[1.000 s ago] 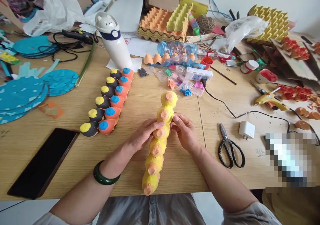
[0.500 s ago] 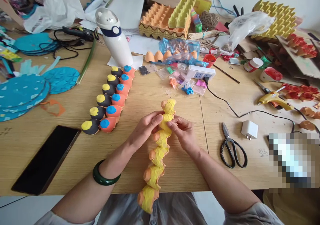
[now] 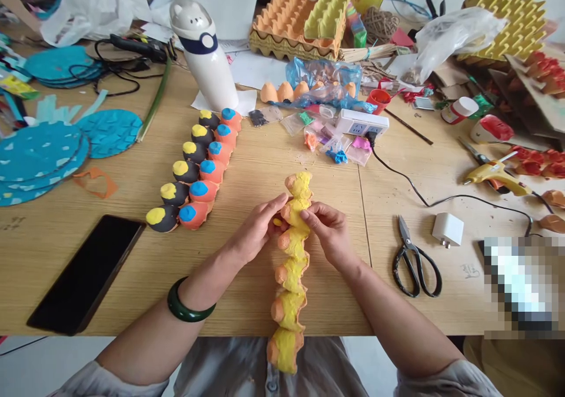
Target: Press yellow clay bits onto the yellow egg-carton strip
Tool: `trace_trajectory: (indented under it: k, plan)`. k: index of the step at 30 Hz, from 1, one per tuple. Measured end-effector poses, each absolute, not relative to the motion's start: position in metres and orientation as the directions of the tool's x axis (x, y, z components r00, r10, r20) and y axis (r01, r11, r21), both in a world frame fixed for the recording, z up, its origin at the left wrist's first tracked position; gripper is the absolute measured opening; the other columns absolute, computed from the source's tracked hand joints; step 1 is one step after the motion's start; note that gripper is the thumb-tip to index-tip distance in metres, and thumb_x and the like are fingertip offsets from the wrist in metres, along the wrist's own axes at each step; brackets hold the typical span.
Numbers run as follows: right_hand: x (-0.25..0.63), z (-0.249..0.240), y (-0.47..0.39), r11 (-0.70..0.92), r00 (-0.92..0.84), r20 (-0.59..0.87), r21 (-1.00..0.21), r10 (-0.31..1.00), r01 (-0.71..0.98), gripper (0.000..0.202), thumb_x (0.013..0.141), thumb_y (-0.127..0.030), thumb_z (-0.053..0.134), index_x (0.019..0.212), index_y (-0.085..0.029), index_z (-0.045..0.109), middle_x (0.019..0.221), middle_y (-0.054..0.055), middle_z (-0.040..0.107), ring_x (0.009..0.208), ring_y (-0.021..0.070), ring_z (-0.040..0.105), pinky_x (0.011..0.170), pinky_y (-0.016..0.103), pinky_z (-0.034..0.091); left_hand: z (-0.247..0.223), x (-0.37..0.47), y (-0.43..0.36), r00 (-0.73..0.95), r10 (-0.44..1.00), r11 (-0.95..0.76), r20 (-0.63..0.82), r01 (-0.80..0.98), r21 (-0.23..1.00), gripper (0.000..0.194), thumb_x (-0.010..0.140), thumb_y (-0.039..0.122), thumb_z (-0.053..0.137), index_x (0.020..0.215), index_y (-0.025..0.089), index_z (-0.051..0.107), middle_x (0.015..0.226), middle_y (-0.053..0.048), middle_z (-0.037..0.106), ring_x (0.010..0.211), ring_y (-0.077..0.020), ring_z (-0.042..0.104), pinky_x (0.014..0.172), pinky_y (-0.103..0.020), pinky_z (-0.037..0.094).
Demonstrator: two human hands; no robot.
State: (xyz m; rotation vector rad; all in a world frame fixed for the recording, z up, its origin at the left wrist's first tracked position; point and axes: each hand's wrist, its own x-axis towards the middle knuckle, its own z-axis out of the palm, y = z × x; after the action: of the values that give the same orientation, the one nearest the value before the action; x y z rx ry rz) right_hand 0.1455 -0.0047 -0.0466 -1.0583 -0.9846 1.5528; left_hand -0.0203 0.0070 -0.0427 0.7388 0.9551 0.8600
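Upright between my hands runs an orange egg carton strip, its cups partly coated in yellow modelling clay. My right hand grips the strip's right edge near the top, thumb on the yellow face. On the other side, my left hand is beside the second cup, thumb raised; a small yellow clay piece shows in its curled fingers, which are partly hidden behind the strip. Left of them stand a black carton strip with yellow tops and a coral strip with blue tops.
A black phone lies at left, scissors and a white charger at right. Farther back are a white bottle, a power strip with its cord, a yellow glue gun and stacked egg trays.
My left thumb has lifted off the strip, and the yellow clay piece now shows in that hand. The strip's lower end has swung right, so it hangs straighter. My right hand keeps its grip.
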Motion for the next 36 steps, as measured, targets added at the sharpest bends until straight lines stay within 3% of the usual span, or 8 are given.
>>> trace_trajectory:
  k: [3,7,13,21,25,29,33,36]
  plan:
    - [0.148,-0.049,-0.001,-0.332,-0.134,-0.304,-0.874,0.943,-0.354,0.033,0.074,-0.049,0.087,0.074,-0.020,0.071,0.072,-0.001,0.067,0.065,0.0124,0.058,0.063,0.025,0.049,-0.044,-0.022,0.010,0.292,0.882,0.457,-0.370,-0.346,0.819,0.039,0.085,0.056,0.073,0.086,0.016,0.074,0.072,0.002,0.052,0.062,-0.0084,0.044,0.055,-0.019,0.039]
    - [0.149,-0.052,0.003,-0.432,-0.184,-0.392,-0.806,0.902,-0.404,0.036,0.074,-0.053,0.086,0.077,-0.020,0.070,0.069,-0.002,0.063,0.060,0.0120,0.055,0.058,0.025,0.048,-0.043,-0.027,0.015,0.238,0.904,0.421,-0.356,-0.343,0.840,0.041,0.078,0.044,0.083,0.110,0.019,0.078,0.080,0.001,0.059,0.062,-0.0061,0.045,0.053,-0.016,0.037]
    - [0.148,-0.052,0.003,-0.307,-0.149,-0.276,-0.915,0.950,-0.260,0.041,0.086,-0.062,0.071,0.083,-0.021,0.072,0.085,0.002,0.071,0.078,0.0166,0.066,0.068,0.027,0.055,-0.041,-0.028,0.020,0.192,0.909,0.416,-0.369,-0.391,0.821,0.047,0.068,0.037,0.092,0.107,0.015,0.078,0.073,0.002,0.059,0.057,-0.0047,0.043,0.050,-0.016,0.036]
    - [0.151,-0.054,0.004,-0.234,-0.117,-0.215,-0.955,0.970,-0.182,0.048,0.089,-0.065,0.067,0.108,-0.022,0.076,0.110,0.008,0.078,0.107,0.0252,0.073,0.095,0.041,0.062,-0.048,-0.032,0.028,0.049,0.934,0.334,-0.353,-0.462,0.822,0.032,0.070,0.025,0.083,0.099,0.011,0.078,0.070,0.000,0.061,0.064,-0.0085,0.053,0.061,-0.020,0.048]
    - [0.151,-0.055,0.003,-0.165,-0.092,-0.152,-0.974,0.984,-0.157,0.045,0.091,-0.063,0.067,0.107,-0.021,0.076,0.115,0.009,0.076,0.116,0.0275,0.070,0.097,0.043,0.062,-0.053,-0.036,0.030,-0.043,0.945,0.296,-0.324,-0.308,0.904,0.037,0.071,0.020,0.077,0.107,0.011,0.078,0.068,0.001,0.062,0.060,-0.0086,0.051,0.055,-0.020,0.042]
    - [0.150,-0.055,0.003,-0.146,-0.086,-0.133,-0.977,0.987,-0.156,0.041,0.093,-0.060,0.065,0.102,-0.022,0.076,0.109,0.008,0.075,0.110,0.0255,0.070,0.091,0.040,0.063,-0.055,-0.040,0.030,-0.116,0.956,0.252,-0.271,-0.154,0.956,0.036,0.073,0.021,0.077,0.108,0.012,0.078,0.066,0.003,0.060,0.054,-0.0069,0.046,0.049,-0.021,0.034]
    - [0.150,-0.057,0.004,-0.104,-0.029,-0.101,-0.989,0.994,-0.109,0.036,0.095,-0.056,0.064,0.099,-0.022,0.075,0.104,0.007,0.074,0.101,0.0221,0.069,0.083,0.035,0.063,-0.044,-0.037,0.029,-0.203,0.964,0.093,-0.174,-0.357,0.929,0.021,0.079,0.028,0.075,0.095,0.015,0.077,0.081,-0.001,0.067,0.062,-0.0075,0.053,0.056,-0.021,0.045]
    - [0.153,-0.056,0.002,0.047,0.021,0.047,-0.998,0.999,0.035,0.028,0.099,-0.048,0.060,0.102,-0.023,0.073,0.109,0.007,0.073,0.102,0.0213,0.067,0.080,0.034,0.062,-0.030,-0.032,0.024,-0.067,0.963,0.185,-0.262,-0.545,0.818,0.024,0.091,0.036,0.063,0.095,0.017,0.076,0.107,-0.008,0.073,0.089,-0.0142,0.069,0.083,-0.028,0.059]
